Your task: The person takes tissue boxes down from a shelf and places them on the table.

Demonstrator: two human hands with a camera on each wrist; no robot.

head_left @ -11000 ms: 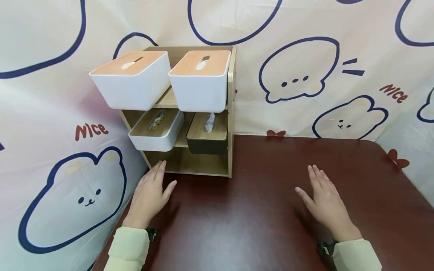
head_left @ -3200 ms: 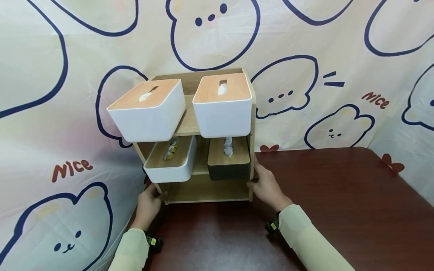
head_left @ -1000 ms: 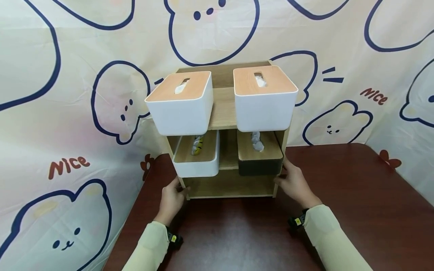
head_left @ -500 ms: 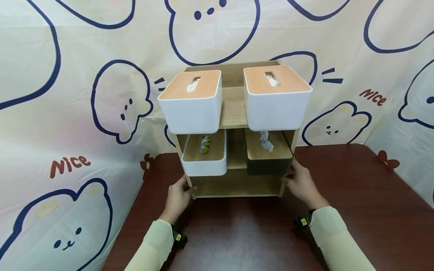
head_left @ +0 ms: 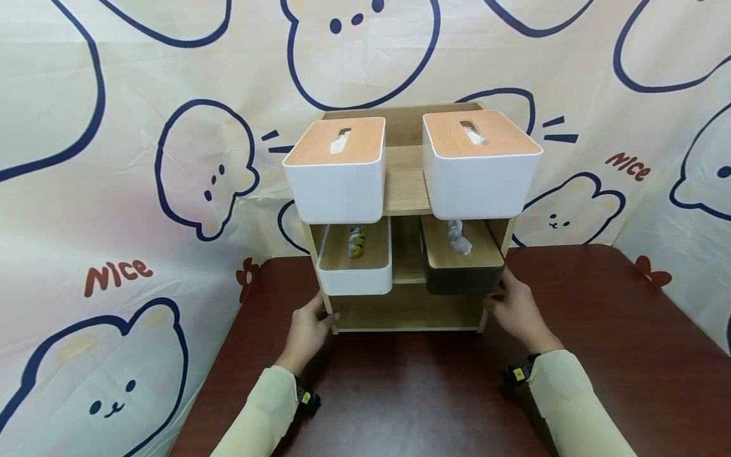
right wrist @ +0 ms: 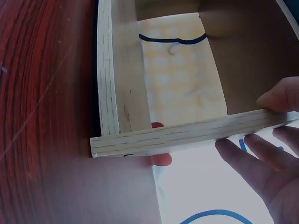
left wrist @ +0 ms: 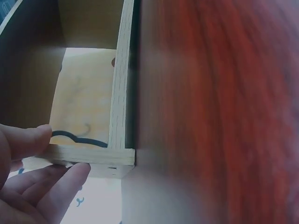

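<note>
A small wooden shelf [head_left: 408, 310] stands on the table, and both hands grip its lower sides. My left hand [head_left: 305, 329] pinches the left side panel [left wrist: 93, 155] between thumb and fingers. On the other side, my right hand [head_left: 521, 314] holds the right side panel [right wrist: 187, 133], thumb inside and fingers outside. Two white tissue boxes with wooden lids, a left one [head_left: 337, 193] and a right one [head_left: 480, 187], sit on the upper board. Below them are a shallow white box [head_left: 355, 282] with a yellow-and-black wrapped piece and a dark box [head_left: 464, 280] with tissue poking out.
The dark red-brown table [head_left: 411, 393] extends in front of the shelf and to both sides. A cloth backdrop [head_left: 228, 285] with cartoon drawings hangs behind and at the left. The upper boxes jut out past the shelf's front.
The shelf and its boxes have shifted right across the table, away from the left backdrop, with both hands moving along on its sides. Earliest, both hands lay apart from it, fingers straight.
</note>
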